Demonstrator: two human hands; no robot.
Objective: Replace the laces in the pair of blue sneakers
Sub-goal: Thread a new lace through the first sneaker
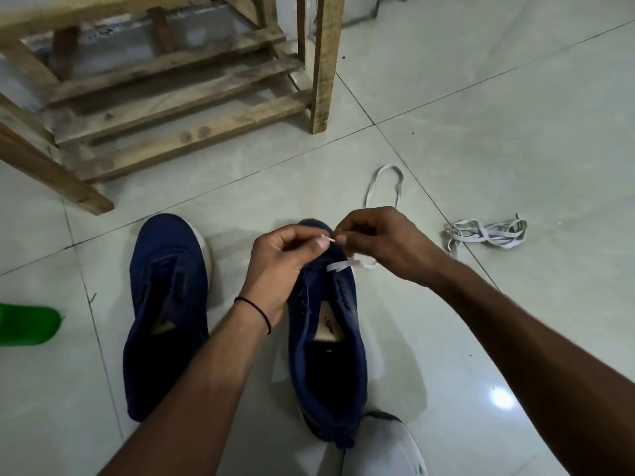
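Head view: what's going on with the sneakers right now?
A person is lacing one blue sneaker on the tiled floor. The left hand and right hand both pinch the tip of a white lace above its toe end; the lace crosses only the lowest eyelets so far. The other sneaker beside it has no lace. A loose lace bundle lies on the floor to the right.

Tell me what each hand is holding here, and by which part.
The left hand and right hand both pinch the white lace near its tip, above the blue sneaker's front.
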